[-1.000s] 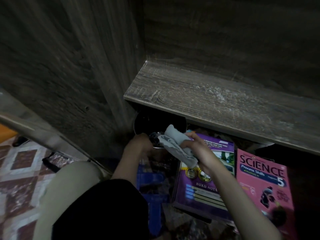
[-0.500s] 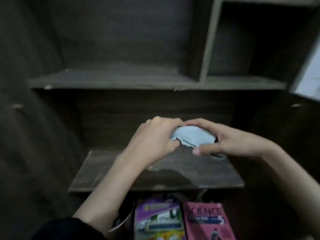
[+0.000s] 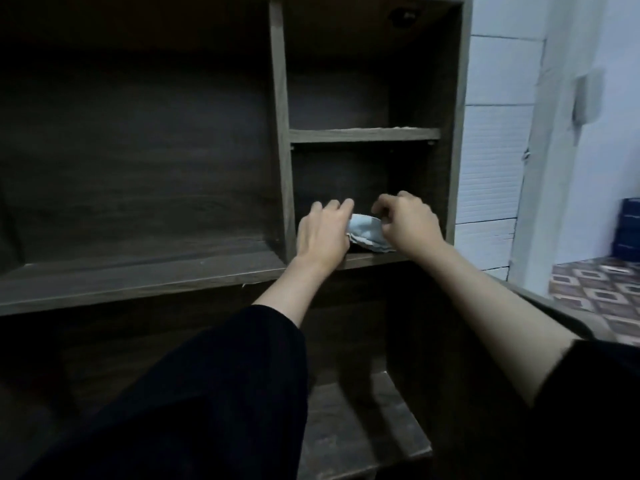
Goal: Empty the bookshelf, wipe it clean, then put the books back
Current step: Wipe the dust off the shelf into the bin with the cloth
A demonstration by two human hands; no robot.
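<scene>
the small lower-right compartment of the bookshelf is hemmed in by the vertical divider on its left, the side panel on its right and the short shelf board overhead. its mouth is largely filled by the left hand, the right hand and the crumpled pale cloth between them on the long shelf board. left of the divider the wide compartment is tall and open-fronted, with room for a hand along the board, while the lower shelf juts forward beneath both forearms.
</scene>
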